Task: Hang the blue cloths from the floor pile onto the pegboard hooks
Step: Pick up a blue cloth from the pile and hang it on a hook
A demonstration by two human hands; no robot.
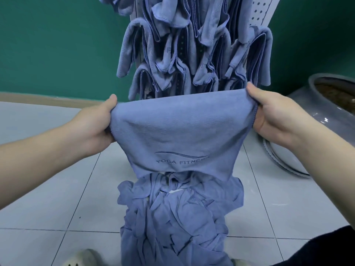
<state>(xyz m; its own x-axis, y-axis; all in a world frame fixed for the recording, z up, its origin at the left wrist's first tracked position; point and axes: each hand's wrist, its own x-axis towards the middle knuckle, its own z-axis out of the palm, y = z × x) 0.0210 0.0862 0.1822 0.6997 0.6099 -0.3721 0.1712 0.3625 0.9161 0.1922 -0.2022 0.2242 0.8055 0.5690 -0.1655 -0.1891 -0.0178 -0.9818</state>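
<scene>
Shoes: two pale foam shoes (80, 259) at bottom edge, either side of the pile.
Floor pile: crumpled blue cloths (172, 223) heaped on the pale tiled floor (57, 198), between the feet.
Held cloth (172, 127): stretched flat above the pile, "YOGA FITNES…" print showing, lower edge hanging just over the heap.
Left hand (96, 125): grip closed on the cloth's left top corner, thumb on top.
Right hand (272, 112): grip closed on the right top corner.
Pegboard (263, 10): white, perforated, upright behind; mostly covered by hung cloths (172, 54).
Right side: large grey pot (307, 104) on floor.
Wall (48, 45): green.
</scene>
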